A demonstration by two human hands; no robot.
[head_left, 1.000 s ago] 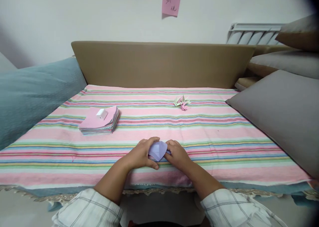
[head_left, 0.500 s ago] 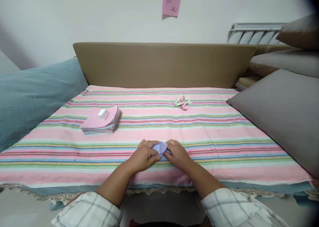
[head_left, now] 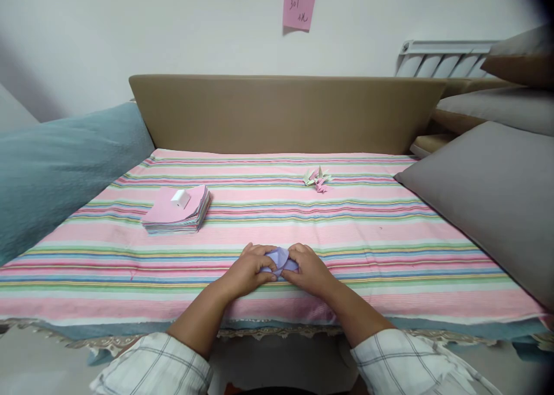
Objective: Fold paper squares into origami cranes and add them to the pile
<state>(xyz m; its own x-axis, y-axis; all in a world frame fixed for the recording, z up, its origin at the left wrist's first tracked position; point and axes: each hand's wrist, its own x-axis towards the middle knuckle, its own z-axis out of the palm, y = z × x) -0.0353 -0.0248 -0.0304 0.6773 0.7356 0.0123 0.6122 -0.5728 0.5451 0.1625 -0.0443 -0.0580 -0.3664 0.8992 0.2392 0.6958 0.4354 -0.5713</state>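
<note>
A small lilac folded paper (head_left: 280,259) lies on the striped cloth (head_left: 372,233) near the front edge. My left hand (head_left: 249,272) presses on its left side with curled fingers. From the right, my right hand (head_left: 308,271) pinches it too, fingers closed. Most of the paper is hidden between the two hands. A stack of pink paper squares (head_left: 176,211) with a small white block (head_left: 180,198) on top sits to the left, further back. Several small folded paper figures (head_left: 317,178) lie at the back, right of centre.
A teal cushion (head_left: 56,164) borders the cloth on the left and grey cushions (head_left: 489,193) on the right. A tan padded backboard (head_left: 281,112) runs along the rear. A pink note (head_left: 299,3) hangs on the wall above.
The lilac paper was raised and opened out between my hands; now it is pressed flat and smaller, with both hands closed together over it on the cloth.
</note>
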